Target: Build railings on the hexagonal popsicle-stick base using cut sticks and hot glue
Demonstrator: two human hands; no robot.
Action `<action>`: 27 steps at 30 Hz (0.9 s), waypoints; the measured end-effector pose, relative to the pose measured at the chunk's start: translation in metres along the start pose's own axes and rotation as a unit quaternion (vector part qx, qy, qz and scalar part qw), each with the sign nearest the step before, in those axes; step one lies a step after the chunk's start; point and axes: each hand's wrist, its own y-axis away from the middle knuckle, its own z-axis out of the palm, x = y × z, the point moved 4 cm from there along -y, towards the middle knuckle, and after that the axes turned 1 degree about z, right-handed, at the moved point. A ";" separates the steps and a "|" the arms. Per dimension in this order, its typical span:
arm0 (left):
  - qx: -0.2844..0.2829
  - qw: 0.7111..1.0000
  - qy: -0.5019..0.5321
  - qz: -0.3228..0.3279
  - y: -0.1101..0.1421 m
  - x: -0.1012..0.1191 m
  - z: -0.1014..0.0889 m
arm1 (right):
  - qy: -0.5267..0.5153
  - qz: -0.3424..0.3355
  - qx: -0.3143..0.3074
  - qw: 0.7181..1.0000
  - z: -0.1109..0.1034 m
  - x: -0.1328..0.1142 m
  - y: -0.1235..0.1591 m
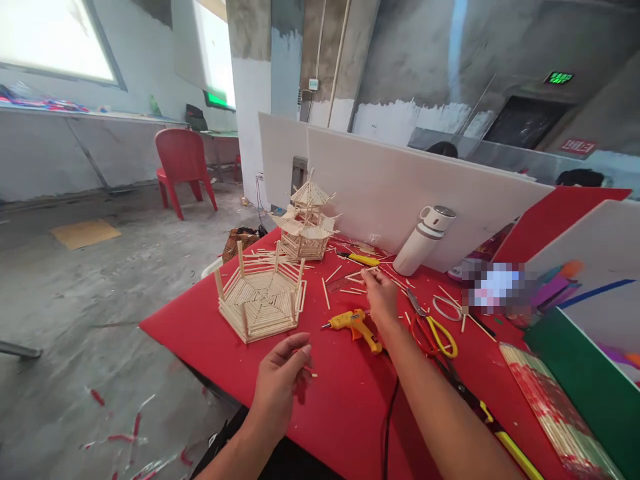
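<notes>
My right hand (381, 295) reaches over the scattered sticks, thumb and fingers closed on a thin wooden stick (371, 269). Nearer to me, my left hand (284, 368) is half curled, its thumb against the forefinger; what is between them is hidden. A short stick end (313, 375) shows just beside its fingers. Between the hands lies a yellow hot glue gun (354, 327). Left of it stands a hexagonal stick base (263, 300) with upright posts at its corners. Behind that rises a tiered stick pagoda (306, 230).
Yellow-handled pliers (364, 259), a white thermos (425, 240), scissors (440, 337) and red-handled pliers (424, 333) lie or stand around my right arm. A bag of sticks (555, 413) is at the right. White boards (390, 180) close off the back; the red table (173, 327) ends at left.
</notes>
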 end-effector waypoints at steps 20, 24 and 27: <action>0.032 0.997 0.003 0.074 -0.002 -0.014 -0.007 | -0.229 0.356 -0.134 0.896 0.034 0.083 0.165; 0.042 0.993 -0.006 0.108 -0.001 -0.007 -0.014 | -0.177 0.319 -0.185 0.913 0.040 0.077 0.166; 0.058 0.994 0.007 0.097 -0.001 0.000 -0.017 | -0.003 0.193 -0.253 0.948 0.023 0.061 0.148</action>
